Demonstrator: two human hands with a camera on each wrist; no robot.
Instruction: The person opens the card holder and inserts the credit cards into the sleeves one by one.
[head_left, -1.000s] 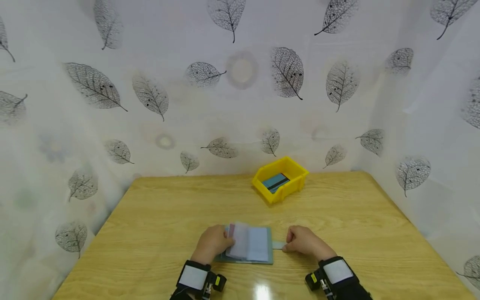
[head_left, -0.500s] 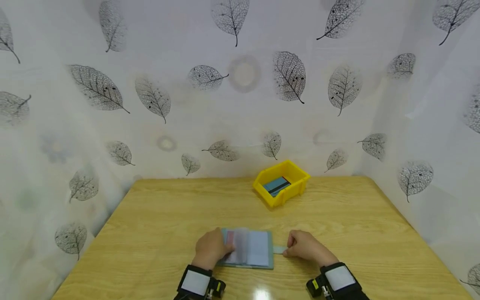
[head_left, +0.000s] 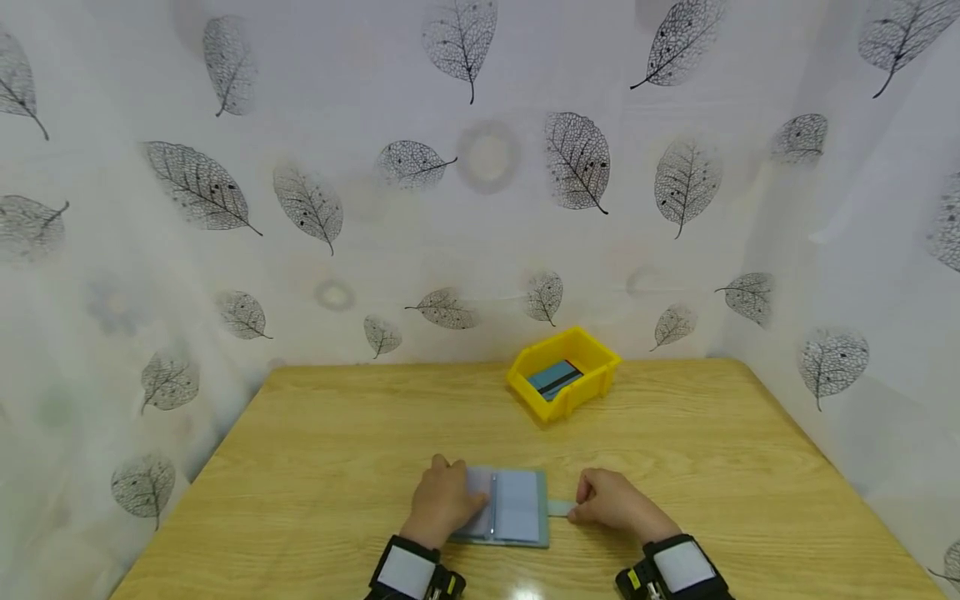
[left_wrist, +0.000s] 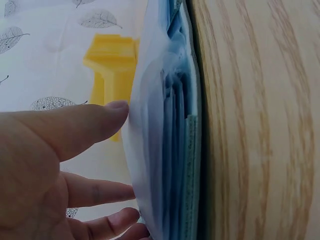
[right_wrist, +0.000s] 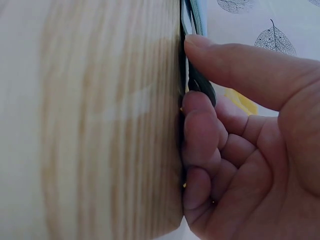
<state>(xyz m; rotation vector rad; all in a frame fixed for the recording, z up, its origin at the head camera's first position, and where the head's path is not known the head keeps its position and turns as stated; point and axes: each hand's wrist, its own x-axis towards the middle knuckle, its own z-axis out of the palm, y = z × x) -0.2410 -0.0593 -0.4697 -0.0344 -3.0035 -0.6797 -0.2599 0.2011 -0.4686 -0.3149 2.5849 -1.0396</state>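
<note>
A small light-blue card holder (head_left: 519, 507) lies spread open on the table, with clear plastic sleeves inside. My left hand (head_left: 441, 507) rests on its left half. In the left wrist view the thumb and fairly straight fingers touch the top plastic sleeve (left_wrist: 145, 125), and the layered sleeves show edge-on. At the right side my right hand (head_left: 611, 502) pinches the end of the holder's closing strap (head_left: 559, 507) between thumb and index finger. The right wrist view shows the other fingers curled near the tabletop, with the strap looking dark there.
A yellow plastic bin (head_left: 600, 383) stands at the back of the wooden table (head_left: 360, 425). Inside it lies a blue card-like item (head_left: 546, 377) with a black stripe. A white leaf-patterned curtain (head_left: 360, 225) surrounds the table's back and sides.
The left hand has moved right across the holder, and the raised sleeves now lie flatter on the left half, baring the centre fold. The right hand stays at the strap.
</note>
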